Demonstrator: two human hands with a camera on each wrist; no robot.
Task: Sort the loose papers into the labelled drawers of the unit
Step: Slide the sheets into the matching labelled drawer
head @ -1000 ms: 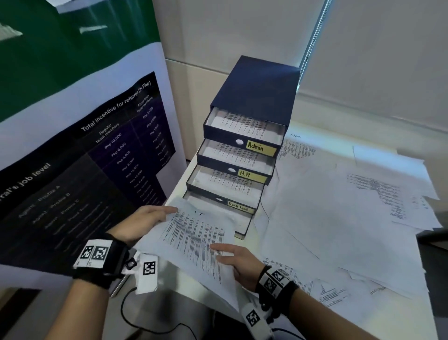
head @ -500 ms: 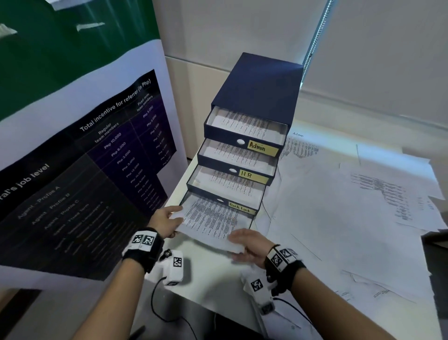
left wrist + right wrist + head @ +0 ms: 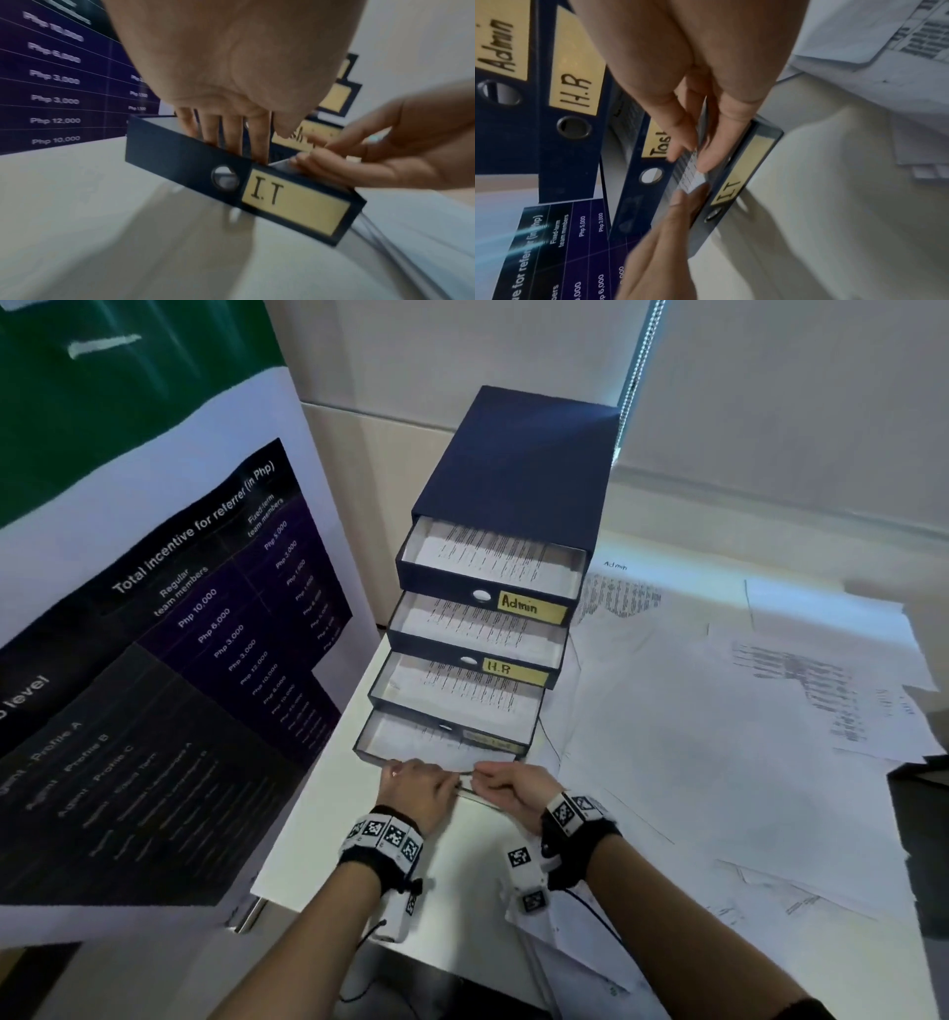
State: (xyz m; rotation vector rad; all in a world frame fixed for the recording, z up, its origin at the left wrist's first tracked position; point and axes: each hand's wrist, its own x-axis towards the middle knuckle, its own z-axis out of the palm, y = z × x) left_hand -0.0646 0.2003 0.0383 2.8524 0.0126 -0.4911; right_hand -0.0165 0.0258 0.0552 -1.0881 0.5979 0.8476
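The dark blue drawer unit (image 3: 518, 469) stands on the white table (image 3: 462, 880) with its drawers pulled out in steps: Admin (image 3: 531, 607), H.R (image 3: 513, 671), a third one, and I.T (image 3: 295, 205) at the bottom. Both hands meet at the front edge of the I.T drawer (image 3: 371, 746). My left hand (image 3: 416, 785) reaches over the front wall, its straight fingers (image 3: 232, 138) pressing down inside. My right hand (image 3: 508, 783) pinches the near edge of a printed sheet (image 3: 693, 178) lying in that drawer. Loose papers (image 3: 719, 762) cover the table to the right.
A tall printed banner (image 3: 154, 660) stands close on the left of the table. The wall runs behind the unit, with a blind cord (image 3: 637, 377) hanging there. A dark object (image 3: 919, 793) sits at the right edge.
The printed sheet went from the air in front of the unit forward into the bottom drawer. Both hands followed it and closed in together at the drawer's front edge.
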